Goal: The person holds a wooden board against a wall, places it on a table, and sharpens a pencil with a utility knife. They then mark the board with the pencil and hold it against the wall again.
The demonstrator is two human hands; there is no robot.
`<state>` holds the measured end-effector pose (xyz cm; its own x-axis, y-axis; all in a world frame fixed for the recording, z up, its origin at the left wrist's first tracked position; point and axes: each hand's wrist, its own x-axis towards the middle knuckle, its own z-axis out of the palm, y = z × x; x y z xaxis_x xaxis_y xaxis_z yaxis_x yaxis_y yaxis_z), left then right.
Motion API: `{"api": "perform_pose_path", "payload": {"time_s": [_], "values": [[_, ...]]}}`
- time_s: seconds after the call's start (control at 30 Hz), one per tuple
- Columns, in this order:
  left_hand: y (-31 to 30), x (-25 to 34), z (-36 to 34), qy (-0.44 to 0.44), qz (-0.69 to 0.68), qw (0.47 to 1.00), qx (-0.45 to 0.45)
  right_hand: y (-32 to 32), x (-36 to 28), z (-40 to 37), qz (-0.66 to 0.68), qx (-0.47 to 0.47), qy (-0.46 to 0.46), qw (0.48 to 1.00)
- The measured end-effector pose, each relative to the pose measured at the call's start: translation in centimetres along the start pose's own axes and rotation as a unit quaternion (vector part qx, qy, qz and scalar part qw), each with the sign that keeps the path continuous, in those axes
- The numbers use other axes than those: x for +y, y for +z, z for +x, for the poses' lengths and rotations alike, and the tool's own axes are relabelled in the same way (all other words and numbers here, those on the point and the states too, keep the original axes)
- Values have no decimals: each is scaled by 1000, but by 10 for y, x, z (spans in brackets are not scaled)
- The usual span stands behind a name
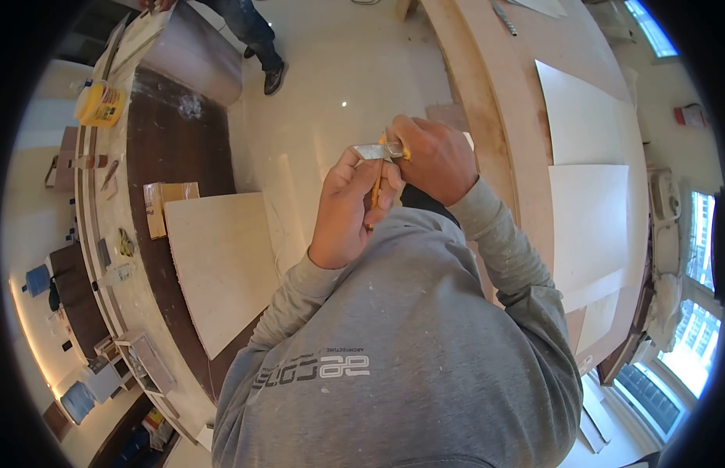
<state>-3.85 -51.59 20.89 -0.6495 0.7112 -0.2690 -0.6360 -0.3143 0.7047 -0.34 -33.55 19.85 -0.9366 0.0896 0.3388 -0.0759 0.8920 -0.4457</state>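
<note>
Both of my hands are raised together in front of my chest, over the floor. My left hand is closed around a thin orange pencil-like stick, which stands roughly upright between the fingers. In my right hand is a cutter with a yellow handle, gripped in closed fingers. A flat, greyish metal blade reaches from it to the left, across the upper end of the stick and close to my left fingertips. My right fingers hide most of the handle.
White sheets lie on the wooden table at right. At left, a pale board and a cardboard box rest on a dark bench, near a yellow tub. Another person's leg shows at the top.
</note>
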Motion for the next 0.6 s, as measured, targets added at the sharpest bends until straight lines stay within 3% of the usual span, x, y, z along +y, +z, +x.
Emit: {"api": "perform_pose_path", "payload": {"time_s": [0.4,0.5,0.6], "values": [[-6,4,-5,-14,-37,999,-28,1,1,4,-21,-10,1,1000],[-8,0,-5,-15,-10,1000,13,29,50,14,-106,-19,108,988],[1,9,-13,-38,-25,999,31,10,67,20,-98,24,143,985]]}}
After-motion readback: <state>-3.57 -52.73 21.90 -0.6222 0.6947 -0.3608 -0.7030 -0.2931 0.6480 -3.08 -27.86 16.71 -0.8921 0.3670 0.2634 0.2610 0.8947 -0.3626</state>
